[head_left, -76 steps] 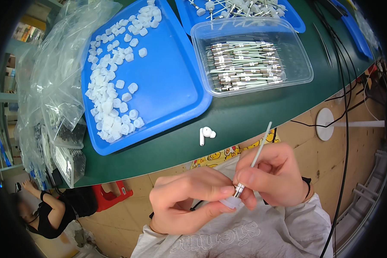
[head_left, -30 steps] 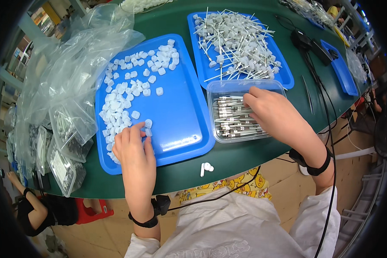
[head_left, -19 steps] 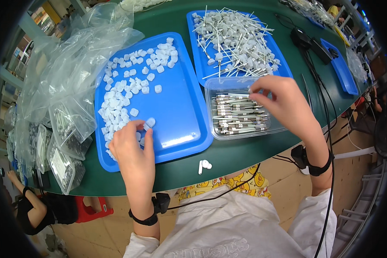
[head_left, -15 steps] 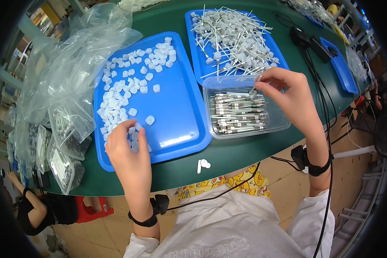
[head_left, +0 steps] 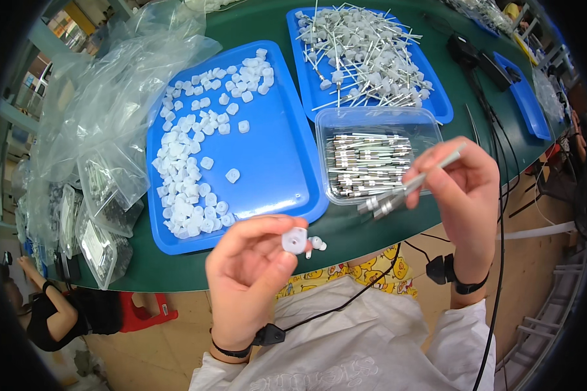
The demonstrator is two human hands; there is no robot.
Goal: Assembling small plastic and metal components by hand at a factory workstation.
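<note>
My left hand (head_left: pixel 244 274) pinches a small translucent white plastic cap (head_left: pixel 294 240) between thumb and fingertips, its holed face turned up. Over the near right corner of a clear plastic box, my right hand (head_left: pixel 462 192) is closed on thin pale rods with metal ends (head_left: pixel 407 189); motion blur hides how many. Inside the clear box (head_left: pixel 379 116) lie rows of similar metal-ended rods (head_left: pixel 368 163). Loose white caps (head_left: pixel 184 166) cover the left side of a blue tray (head_left: pixel 277 156), which stands beside the box.
Another blue tray (head_left: pixel 442 104) behind the box bears a heap of rods with white caps on. White earbuds (head_left: pixel 317 244) lie by the table's front edge. Plastic bags (head_left: pixel 120 85) crowd the left; black cables (head_left: pixel 486 104) run down the right. Someone's arm (head_left: pixel 52 300) shows far left.
My left hand has left the blue tray with a cap and moved right, towards me. My right hand has lifted rods from the box and come nearer.
</note>
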